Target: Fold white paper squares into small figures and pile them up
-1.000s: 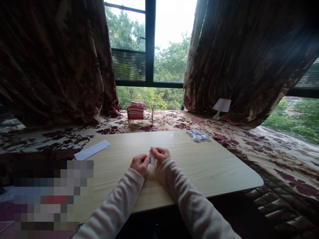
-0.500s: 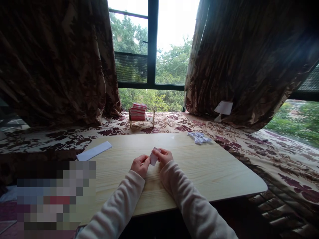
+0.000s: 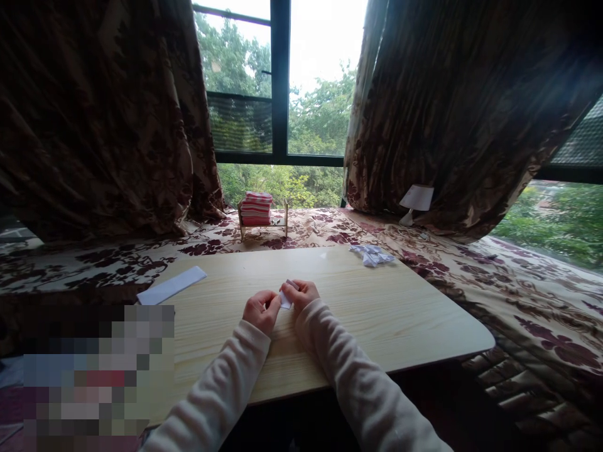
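Observation:
Between my two hands is a small piece of folded white paper (image 3: 285, 301), held just above the pale wooden table (image 3: 377, 326). My left hand (image 3: 262, 310) pinches its left edge with thumb and forefinger. Closed on the upper right side of the same paper is my right hand (image 3: 302, 295), whose fingers cover part of it. A long strip of white paper (image 3: 172, 285) lies at the table's left edge. Towards the far right corner sits a small heap of folded white paper pieces (image 3: 372, 255).
Beyond the table, a patterned cloth (image 3: 320, 226) covers the ledge. On it stand a small wooden rack (image 3: 264, 226) with folded red-and-white cloths (image 3: 257, 208) and a white lamp (image 3: 417, 198). Dark curtains (image 3: 108, 113) flank the window. A blurred patch hides the lower left.
The whole view has shifted slightly. Less of the small paper shows between my hands now, and my right hand's fingers have moved over it. Both hands keep their hold.

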